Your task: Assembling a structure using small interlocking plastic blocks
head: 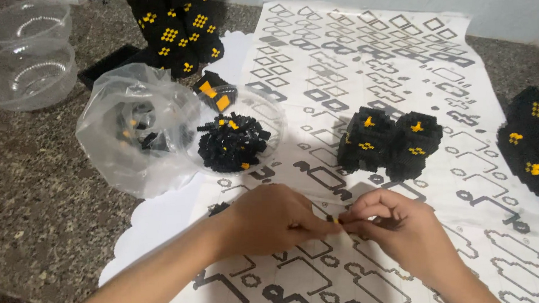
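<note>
Left hand [272, 220] and right hand [397, 221] pinching one tiny black brick [331, 218], two empty clear bowls [26, 55], two joined black blocks [390, 142]

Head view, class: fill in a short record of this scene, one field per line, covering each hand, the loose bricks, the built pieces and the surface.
left hand: fingertips pinch a tiny black piece
right hand: fingertips meet the left hand's at that piece
loose bricks: black and yellow, heaped in a clear dish
plastic bag: crumpled, left of the dish
built block: black with yellow marks, on the instruction sheet
empty bowls: clear, top left
surface: speckled stone counter
</note>
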